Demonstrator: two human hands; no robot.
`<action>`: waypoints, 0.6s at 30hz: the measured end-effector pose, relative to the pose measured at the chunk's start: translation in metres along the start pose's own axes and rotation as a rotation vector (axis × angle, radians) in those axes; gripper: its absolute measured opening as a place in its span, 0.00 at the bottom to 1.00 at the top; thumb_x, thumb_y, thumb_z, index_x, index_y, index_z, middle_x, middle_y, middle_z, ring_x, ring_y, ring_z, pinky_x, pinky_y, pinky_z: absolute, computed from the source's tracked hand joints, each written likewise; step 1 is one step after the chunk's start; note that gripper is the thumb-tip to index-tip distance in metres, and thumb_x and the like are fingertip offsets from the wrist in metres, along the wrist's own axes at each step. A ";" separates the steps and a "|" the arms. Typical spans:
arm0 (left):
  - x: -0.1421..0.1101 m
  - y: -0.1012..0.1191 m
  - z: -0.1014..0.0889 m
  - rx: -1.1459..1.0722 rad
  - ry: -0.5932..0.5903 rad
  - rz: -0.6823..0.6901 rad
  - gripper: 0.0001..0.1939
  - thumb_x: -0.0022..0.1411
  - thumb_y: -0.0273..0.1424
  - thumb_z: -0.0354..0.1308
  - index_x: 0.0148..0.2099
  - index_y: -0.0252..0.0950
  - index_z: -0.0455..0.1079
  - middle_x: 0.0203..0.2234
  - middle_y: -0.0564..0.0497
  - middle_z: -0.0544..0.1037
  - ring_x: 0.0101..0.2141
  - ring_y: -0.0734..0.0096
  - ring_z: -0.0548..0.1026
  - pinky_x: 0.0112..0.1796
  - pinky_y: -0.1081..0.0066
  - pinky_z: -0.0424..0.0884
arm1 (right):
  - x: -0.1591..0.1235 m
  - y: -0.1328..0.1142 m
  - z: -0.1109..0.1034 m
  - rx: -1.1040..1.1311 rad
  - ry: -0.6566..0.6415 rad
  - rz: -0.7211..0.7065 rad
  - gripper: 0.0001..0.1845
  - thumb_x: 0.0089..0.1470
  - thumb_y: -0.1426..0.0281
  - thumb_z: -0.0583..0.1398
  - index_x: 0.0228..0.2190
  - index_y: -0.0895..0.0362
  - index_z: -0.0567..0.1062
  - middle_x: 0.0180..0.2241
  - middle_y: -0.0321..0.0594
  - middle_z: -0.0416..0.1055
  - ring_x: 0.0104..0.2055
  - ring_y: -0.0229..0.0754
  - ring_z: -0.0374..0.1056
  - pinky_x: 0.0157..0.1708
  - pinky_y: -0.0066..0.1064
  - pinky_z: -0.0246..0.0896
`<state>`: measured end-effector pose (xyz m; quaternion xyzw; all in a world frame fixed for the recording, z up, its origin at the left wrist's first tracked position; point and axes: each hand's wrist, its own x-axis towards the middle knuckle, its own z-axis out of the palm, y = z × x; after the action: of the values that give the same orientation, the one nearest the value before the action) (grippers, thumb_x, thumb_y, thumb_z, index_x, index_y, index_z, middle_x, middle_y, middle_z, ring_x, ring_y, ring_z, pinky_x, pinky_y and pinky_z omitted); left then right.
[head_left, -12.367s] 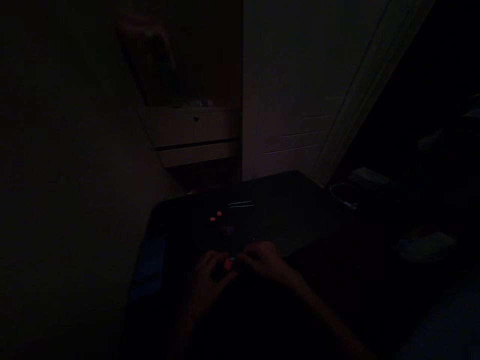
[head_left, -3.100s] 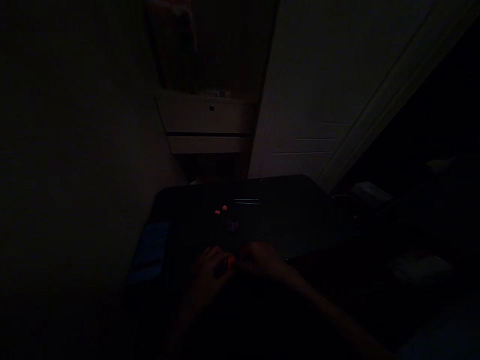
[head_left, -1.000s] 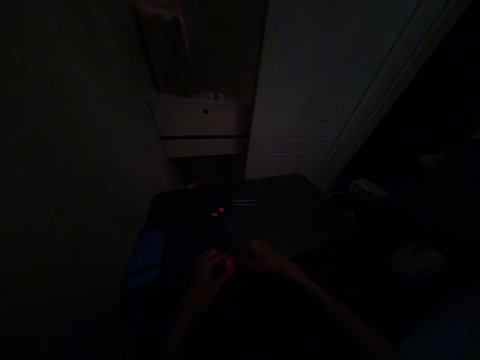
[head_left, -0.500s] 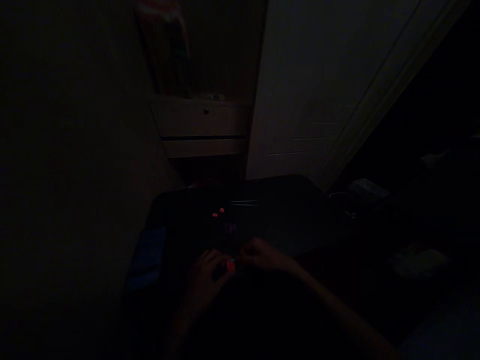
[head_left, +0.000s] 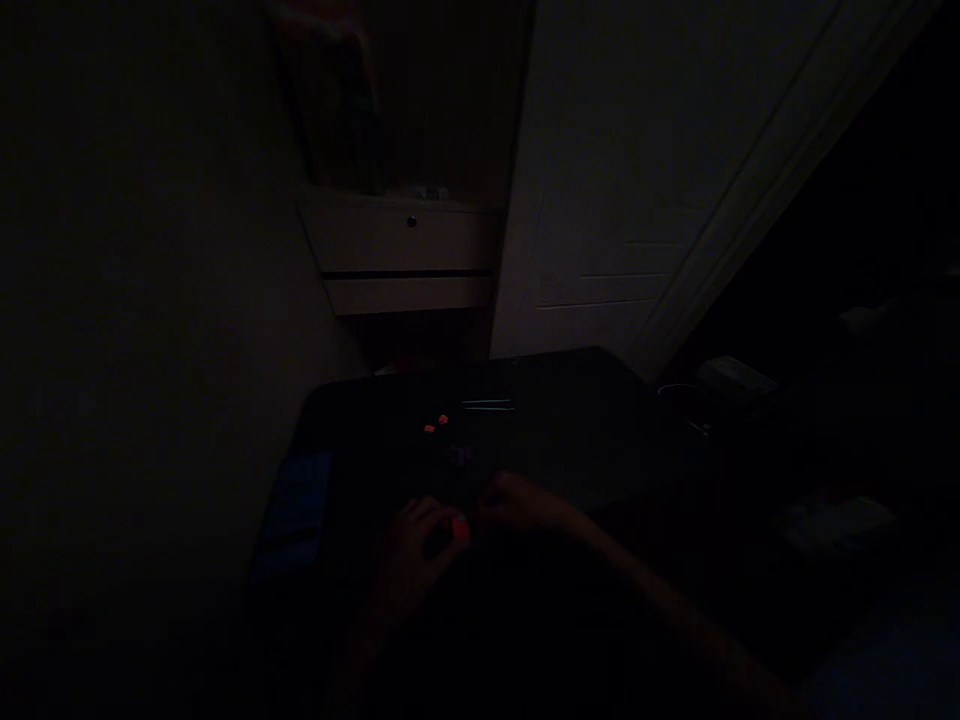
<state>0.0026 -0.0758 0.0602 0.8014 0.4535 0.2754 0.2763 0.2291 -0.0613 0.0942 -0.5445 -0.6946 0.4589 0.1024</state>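
Observation:
The view is very dark. My left hand [head_left: 412, 545] is closed on a small red-orange block [head_left: 460, 530], pinched between thumb and fingers above the near part of the dark table [head_left: 570, 420]. My right hand [head_left: 517, 500] is just to the right of the block, its fingers curled together; whether they hold something small is hidden. Beyond my hands lie a few dim purplish pieces [head_left: 459, 455]. Farther off are two small orange-red pieces [head_left: 429, 429], with a pair of tweezers [head_left: 487, 405] to their right.
A flat blue object [head_left: 296, 510] lies at the table's left edge. Behind the table stand a cabinet with drawers [head_left: 409, 240] and a pale panelled door [head_left: 592, 230]. A pale box [head_left: 736, 377] is off to the right, near a thin white cable.
My right hand's fingers have drawn slightly away from the red-orange block. My left hand keeps its hold, almost in the same place.

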 end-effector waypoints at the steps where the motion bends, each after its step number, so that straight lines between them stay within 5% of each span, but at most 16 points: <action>1: 0.000 0.000 0.000 0.002 -0.004 -0.001 0.07 0.62 0.37 0.67 0.43 0.45 0.81 0.38 0.51 0.83 0.42 0.59 0.79 0.43 0.63 0.74 | 0.000 0.000 0.001 0.003 0.012 -0.009 0.14 0.61 0.66 0.63 0.29 0.61 0.84 0.22 0.32 0.72 0.24 0.33 0.61 0.25 0.24 0.51; 8: 0.000 0.000 0.000 0.002 0.009 0.006 0.07 0.62 0.36 0.67 0.44 0.45 0.81 0.38 0.51 0.82 0.41 0.60 0.79 0.43 0.64 0.74 | -0.007 -0.004 0.005 -0.034 0.066 -0.079 0.12 0.62 0.69 0.62 0.32 0.60 0.85 0.28 0.35 0.77 0.30 0.36 0.68 0.29 0.23 0.55; 18: 0.000 0.001 0.001 0.007 0.009 -0.002 0.07 0.62 0.36 0.67 0.43 0.44 0.81 0.38 0.51 0.83 0.43 0.59 0.79 0.45 0.62 0.74 | -0.007 -0.030 0.004 -0.237 0.073 0.142 0.14 0.62 0.58 0.64 0.36 0.53 0.87 0.33 0.38 0.82 0.33 0.40 0.74 0.27 0.26 0.54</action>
<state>0.0039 -0.0760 0.0605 0.8007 0.4565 0.2770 0.2716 0.2094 -0.0688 0.1171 -0.6169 -0.6994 0.3598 0.0301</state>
